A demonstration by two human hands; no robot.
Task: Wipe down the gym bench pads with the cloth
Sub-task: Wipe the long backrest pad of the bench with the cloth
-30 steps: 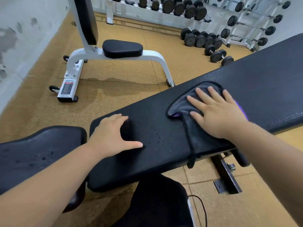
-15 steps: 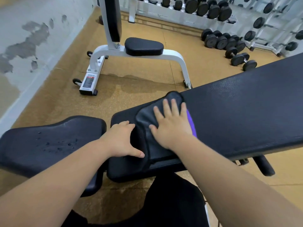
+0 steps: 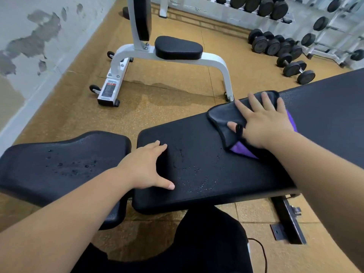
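A long black bench back pad runs from the centre up to the right. A separate black seat pad lies to its left, dotted with water droplets. My right hand presses flat on a dark grey cloth with a purple underside, spread on the back pad's far edge. My left hand rests on the back pad's left end, fingers spread, holding nothing. Wet streaks show on the pad between my two hands.
A white-framed bench with black pads stands on the cork-coloured floor beyond. Several dumbbells lie on the floor and on racks at the back right. A peeling wall runs along the left. My dark trouser leg is below the pad.
My right hand has slid the cloth back to the right along the pad, after sweeping it left toward my left hand. My left hand stays planted on the pad's left end.
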